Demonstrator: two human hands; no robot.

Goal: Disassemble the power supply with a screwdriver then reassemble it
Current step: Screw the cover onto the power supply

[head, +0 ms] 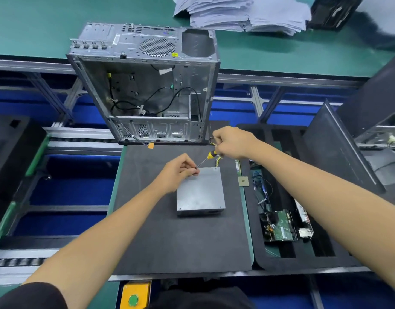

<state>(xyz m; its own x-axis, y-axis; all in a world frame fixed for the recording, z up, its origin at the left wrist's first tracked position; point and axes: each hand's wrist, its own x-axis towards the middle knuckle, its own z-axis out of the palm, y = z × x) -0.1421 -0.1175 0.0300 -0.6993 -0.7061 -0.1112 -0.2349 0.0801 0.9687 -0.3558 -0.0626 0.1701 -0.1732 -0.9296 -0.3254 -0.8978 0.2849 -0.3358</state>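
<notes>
A grey metal power supply (201, 192) lies flat on the dark foam mat (160, 237), with yellow wires at its far right corner. My right hand (233, 142) grips the yellow-and-black handle of a screwdriver (207, 159), whose shaft slants down to the left toward the box's far left corner. My left hand (180, 171) sits at that corner and pinches at the screwdriver's tip with thumb and fingertips. What lies under those fingertips is hidden.
An open, stripped computer case (147, 85) stands just behind the mat. A black foam tray (281, 259) on the right holds a circuit board (279, 226), cables and a small chip (243, 181). Paper stacks (241, 12) lie far back. A yellow button box (135, 295) sits at the near edge.
</notes>
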